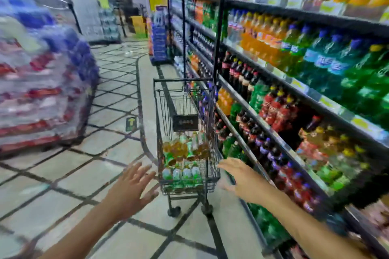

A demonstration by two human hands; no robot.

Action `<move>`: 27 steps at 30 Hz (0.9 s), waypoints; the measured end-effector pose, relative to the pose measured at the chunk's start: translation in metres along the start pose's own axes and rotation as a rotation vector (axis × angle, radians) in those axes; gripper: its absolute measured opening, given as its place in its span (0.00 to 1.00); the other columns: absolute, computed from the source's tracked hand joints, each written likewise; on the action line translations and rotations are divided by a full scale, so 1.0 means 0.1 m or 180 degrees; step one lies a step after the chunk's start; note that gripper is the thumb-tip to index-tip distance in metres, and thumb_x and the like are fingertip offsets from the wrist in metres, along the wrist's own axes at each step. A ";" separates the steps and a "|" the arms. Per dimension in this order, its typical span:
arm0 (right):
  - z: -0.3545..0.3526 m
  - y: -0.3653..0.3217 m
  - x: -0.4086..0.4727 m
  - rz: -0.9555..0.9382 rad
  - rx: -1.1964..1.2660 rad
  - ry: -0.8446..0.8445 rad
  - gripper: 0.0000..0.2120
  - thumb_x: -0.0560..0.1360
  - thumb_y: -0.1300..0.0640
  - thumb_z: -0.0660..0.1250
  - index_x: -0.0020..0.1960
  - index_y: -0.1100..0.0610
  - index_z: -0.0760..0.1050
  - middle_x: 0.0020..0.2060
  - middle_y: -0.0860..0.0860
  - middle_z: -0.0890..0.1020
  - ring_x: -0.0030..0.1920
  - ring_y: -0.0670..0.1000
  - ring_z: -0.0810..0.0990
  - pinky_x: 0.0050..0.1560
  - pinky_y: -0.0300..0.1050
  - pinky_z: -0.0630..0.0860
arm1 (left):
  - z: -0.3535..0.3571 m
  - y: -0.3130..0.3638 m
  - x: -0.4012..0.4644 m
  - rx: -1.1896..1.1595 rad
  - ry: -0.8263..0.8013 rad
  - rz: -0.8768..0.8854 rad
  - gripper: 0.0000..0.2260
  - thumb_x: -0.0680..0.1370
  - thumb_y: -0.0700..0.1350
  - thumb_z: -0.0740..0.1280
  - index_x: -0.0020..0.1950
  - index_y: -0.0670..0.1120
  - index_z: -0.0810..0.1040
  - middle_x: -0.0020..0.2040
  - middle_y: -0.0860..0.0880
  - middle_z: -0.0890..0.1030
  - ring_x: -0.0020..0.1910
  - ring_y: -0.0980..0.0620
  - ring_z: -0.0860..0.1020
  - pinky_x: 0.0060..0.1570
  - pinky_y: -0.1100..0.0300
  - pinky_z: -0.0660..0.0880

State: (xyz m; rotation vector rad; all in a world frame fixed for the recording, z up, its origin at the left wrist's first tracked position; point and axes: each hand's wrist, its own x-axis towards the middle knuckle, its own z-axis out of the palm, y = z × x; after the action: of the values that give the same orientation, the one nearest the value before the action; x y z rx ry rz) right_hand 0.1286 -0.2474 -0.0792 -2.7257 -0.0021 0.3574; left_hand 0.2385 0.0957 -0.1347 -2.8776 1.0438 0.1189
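Between left hand (130, 191), right hand (246, 183): black wire cart (181, 80), green-labelled bottles (183, 151) inside.

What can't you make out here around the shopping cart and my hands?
Head view, all motion-blurred:
Bottles in the cart: labels unreadable behind wire mesh.
Cart's black sign: text too small.
Shelf price tags: smeared.
Right hand: contact with cart unclear.
Wrapped packs: cut by left edge.

We have open floor (88, 176) on the left. The cart (212, 153) stands ahead, close beside the drink shelves (294, 84); stacked packs (42, 90) block far left.
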 end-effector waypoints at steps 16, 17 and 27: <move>0.70 1.14 2.58 0.0473 0.0495 -0.1163 0.65 0.56 0.16 0.32 0.81 0.53 0.56 0.81 0.52 0.57 0.80 0.53 0.53 0.79 0.53 0.53 | 1.28 -0.12 1.96 -0.0574 -0.1539 -0.0388 0.34 0.83 0.68 0.45 0.75 0.49 0.74 0.79 0.49 0.66 0.79 0.43 0.64 0.76 0.52 0.51; 0.73 1.21 2.73 0.0519 0.0576 -0.1219 0.64 0.58 0.16 0.34 0.81 0.54 0.56 0.81 0.53 0.57 0.81 0.54 0.54 0.79 0.52 0.53 | 1.33 -0.11 2.13 -0.0704 -0.1557 -0.0408 0.35 0.82 0.69 0.43 0.80 0.49 0.66 0.82 0.49 0.56 0.82 0.43 0.53 0.79 0.51 0.44; 1.71 2.02 3.91 0.1205 0.1213 -0.1779 0.46 0.73 0.24 0.53 0.78 0.55 0.63 0.77 0.56 0.66 0.76 0.55 0.66 0.76 0.50 0.63 | 2.43 -0.20 3.39 -0.1439 -0.2102 -0.0969 0.53 0.69 0.76 0.28 0.83 0.47 0.54 0.84 0.46 0.49 0.83 0.44 0.45 0.81 0.49 0.44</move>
State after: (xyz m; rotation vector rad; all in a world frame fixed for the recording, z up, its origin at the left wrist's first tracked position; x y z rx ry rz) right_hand 0.4550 -0.3490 -0.4048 -2.1617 0.3890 1.0925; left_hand 0.4994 -0.0805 -0.4088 -2.9328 0.4893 1.3182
